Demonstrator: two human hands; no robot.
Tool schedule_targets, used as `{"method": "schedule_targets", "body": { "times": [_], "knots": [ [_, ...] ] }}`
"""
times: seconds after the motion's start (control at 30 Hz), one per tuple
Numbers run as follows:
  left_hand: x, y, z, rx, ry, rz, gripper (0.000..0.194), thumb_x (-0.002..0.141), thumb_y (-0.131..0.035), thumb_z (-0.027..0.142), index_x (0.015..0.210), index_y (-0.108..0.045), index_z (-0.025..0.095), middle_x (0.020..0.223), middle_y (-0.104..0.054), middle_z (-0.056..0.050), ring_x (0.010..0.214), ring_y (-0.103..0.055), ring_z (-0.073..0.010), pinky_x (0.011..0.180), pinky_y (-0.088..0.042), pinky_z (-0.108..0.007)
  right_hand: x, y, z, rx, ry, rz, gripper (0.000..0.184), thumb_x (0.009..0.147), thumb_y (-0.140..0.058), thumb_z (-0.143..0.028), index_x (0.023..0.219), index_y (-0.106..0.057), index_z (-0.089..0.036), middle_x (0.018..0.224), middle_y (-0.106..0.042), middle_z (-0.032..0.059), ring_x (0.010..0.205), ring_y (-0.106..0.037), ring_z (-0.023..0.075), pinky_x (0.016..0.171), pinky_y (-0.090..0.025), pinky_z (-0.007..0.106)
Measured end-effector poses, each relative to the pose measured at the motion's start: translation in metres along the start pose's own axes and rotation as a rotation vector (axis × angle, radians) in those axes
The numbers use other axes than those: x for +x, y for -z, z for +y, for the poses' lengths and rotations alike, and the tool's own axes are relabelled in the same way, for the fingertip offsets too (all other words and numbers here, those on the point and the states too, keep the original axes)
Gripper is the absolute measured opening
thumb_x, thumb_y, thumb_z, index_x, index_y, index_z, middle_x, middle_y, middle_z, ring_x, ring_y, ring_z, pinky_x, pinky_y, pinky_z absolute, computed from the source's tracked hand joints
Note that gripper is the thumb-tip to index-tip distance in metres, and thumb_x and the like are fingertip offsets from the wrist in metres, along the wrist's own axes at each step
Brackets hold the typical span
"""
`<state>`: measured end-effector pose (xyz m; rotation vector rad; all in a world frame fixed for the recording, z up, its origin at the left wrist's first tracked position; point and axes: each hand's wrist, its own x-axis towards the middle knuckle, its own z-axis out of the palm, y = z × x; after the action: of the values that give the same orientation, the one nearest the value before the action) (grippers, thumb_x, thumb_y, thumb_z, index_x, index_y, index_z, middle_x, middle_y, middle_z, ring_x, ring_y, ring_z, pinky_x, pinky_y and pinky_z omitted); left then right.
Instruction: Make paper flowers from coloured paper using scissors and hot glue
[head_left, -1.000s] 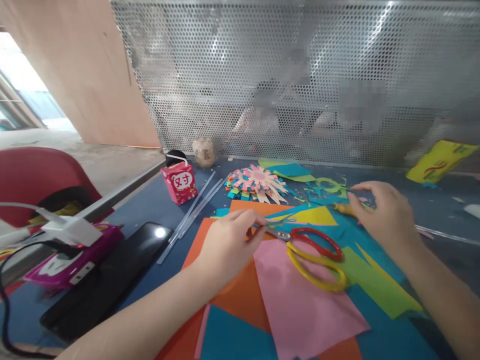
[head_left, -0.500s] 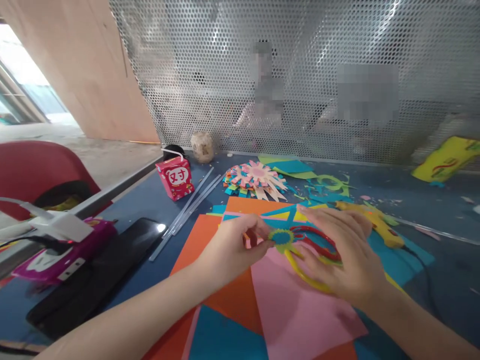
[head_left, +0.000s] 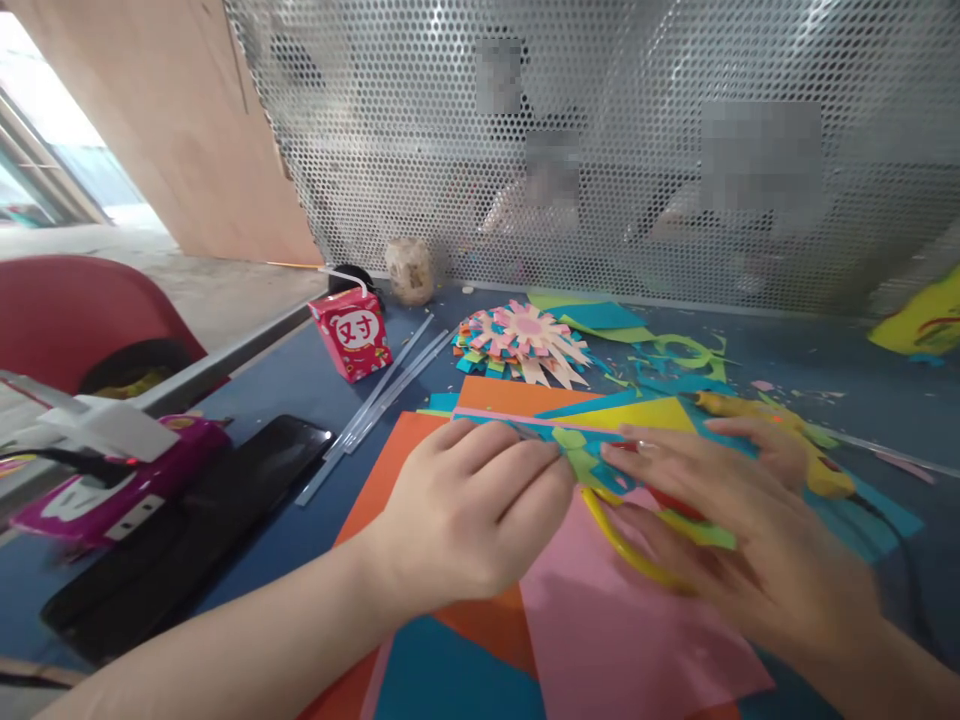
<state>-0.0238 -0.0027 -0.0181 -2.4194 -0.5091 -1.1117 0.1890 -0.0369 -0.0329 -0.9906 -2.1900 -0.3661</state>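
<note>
My left hand (head_left: 480, 510) is closed, knuckles up, over the paper stack. Right beside its fingers a small green-and-blue paper piece (head_left: 574, 450) shows; the grip on it is hidden under the hand. My right hand (head_left: 735, 530) curls around scissors with a yellow handle loop (head_left: 630, 555) and red parts, mostly covered by the fingers. The scissor blades are largely out of sight behind the left hand. Beneath both hands lie pink paper (head_left: 592, 620) and orange paper (head_left: 480, 390).
Fringed paper rosettes (head_left: 525, 335) are piled behind the stack. A yellow glue gun (head_left: 817, 465) lies at right, glue sticks (head_left: 390, 390) at left. Also at left are a red drink box (head_left: 352, 335), a phone (head_left: 202, 520) and a purple power strip (head_left: 127, 490). Perforated metal (head_left: 420, 120) stands behind.
My left hand has turned over, knuckles now up, and the round paper piece it pinched is mostly covered. My right hand has shifted right and nearer with the scissors. The view has shifted slightly.
</note>
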Motion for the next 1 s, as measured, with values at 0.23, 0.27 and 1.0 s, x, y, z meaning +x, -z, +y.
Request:
{"method": "schedule_targets", "body": {
  "times": [0.23, 0.27, 1.0],
  "knots": [
    [-0.0011, -0.0031, 0.002, -0.019, -0.005, -0.012, 0.019, 0.079, -0.049, 0.005, 0.076, -0.067, 0.009, 0.075, -0.072, -0.007, 0.064, -0.066, -0.0211, 0.053, -0.054, -0.033, -0.0002, -0.001, 0.0004, -0.044, -0.023, -0.088, 0.022, 0.094, -0.042, -0.031, 0.105, -0.057, -0.02, 0.109, -0.061, 0.0015, 0.098, -0.058, 0.0168, 0.083, -0.042, 0.035],
    [-0.0012, -0.0035, 0.0024, -0.023, -0.005, -0.016, 0.019, 0.079, -0.049, 0.005, 0.076, -0.067, 0.009, 0.075, -0.072, -0.007, 0.064, -0.066, -0.021, 0.053, -0.054, -0.033, 0.0001, -0.0012, 0.0001, -0.042, -0.028, -0.094, 0.022, 0.094, -0.042, -0.031, 0.106, -0.057, -0.02, 0.108, -0.061, 0.0011, 0.098, -0.058, 0.0167, 0.082, -0.042, 0.035],
    [-0.0024, -0.0005, 0.0016, 0.003, -0.016, -0.067, 0.016, 0.082, -0.047, 0.008, 0.077, -0.062, 0.012, 0.073, -0.069, -0.004, 0.07, -0.064, -0.0166, 0.063, -0.053, -0.028, -0.0053, 0.0018, 0.0003, -0.064, -0.009, -0.053, 0.014, 0.091, -0.048, -0.026, 0.101, -0.056, -0.019, 0.103, -0.063, 0.0018, 0.092, -0.06, 0.0169, 0.08, -0.044, 0.038]
  ]
}}
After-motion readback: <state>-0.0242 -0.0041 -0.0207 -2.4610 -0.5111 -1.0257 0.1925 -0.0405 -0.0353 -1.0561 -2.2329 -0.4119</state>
